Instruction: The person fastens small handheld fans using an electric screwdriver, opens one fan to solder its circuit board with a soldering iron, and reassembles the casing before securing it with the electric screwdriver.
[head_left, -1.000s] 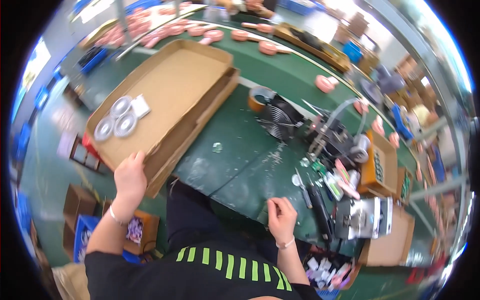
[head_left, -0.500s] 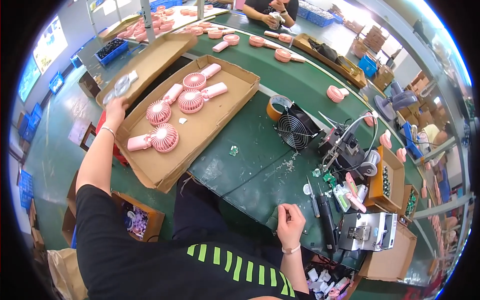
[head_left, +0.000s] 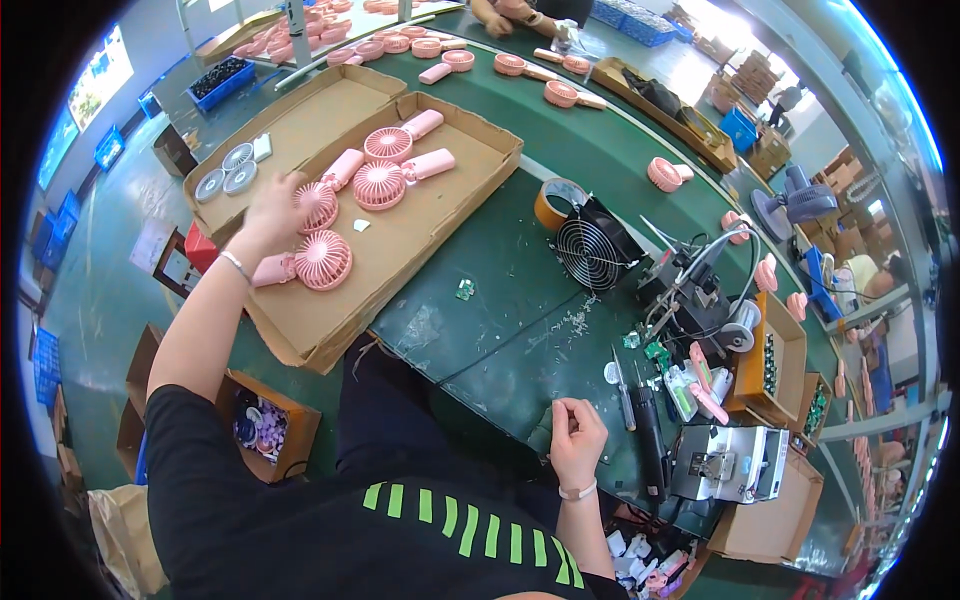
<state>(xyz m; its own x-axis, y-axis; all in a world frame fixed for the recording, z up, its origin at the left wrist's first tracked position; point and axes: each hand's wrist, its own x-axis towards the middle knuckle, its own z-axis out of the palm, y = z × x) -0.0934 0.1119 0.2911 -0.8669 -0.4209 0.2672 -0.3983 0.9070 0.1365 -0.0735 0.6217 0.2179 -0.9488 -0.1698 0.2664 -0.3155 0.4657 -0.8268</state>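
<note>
- L hand (head_left: 272, 215): I see it in the front tray (head_left: 410, 220), by the left wall, at the head of one pink fan (head_left: 318, 208). Fingers bent over the head's rim; can't tell fr. here if they grip.
- That fan's handle points to the tray's far end.
- Other 3 pink fans (head_left: 323, 262), same tray: 2 twd the far end w/ handles to the far right, 1 nearer the front w/ handle at the left wall. White chip (head_left: 361, 226) lies nr the middle.
- Front tray sits at the tabletop's (head_left: 500, 340) left end, near corner jutting past the front edge.
- Back tray (head_left: 330, 105): just beyond the front one, holds 3 grey discs (head_left: 238, 178) + white block (head_left: 262, 147) twd its left end.
- R hand (head_left: 577, 440): at tabletop's front edge, right of center. Fingers loosely curled; can't tell if they pinch anything.
- Right of R hand I've got a screwdriver (head_left: 627, 397), black tool (head_left: 651, 440), then silver box (head_left: 725, 465) nr the tabletop's right front corner.
- Twd the far edge: tape roll (head_left: 549, 207) next to black blower (head_left: 590, 252).
- Green board (head_left: 465, 290) lies btwn blower & front tray.
</note>
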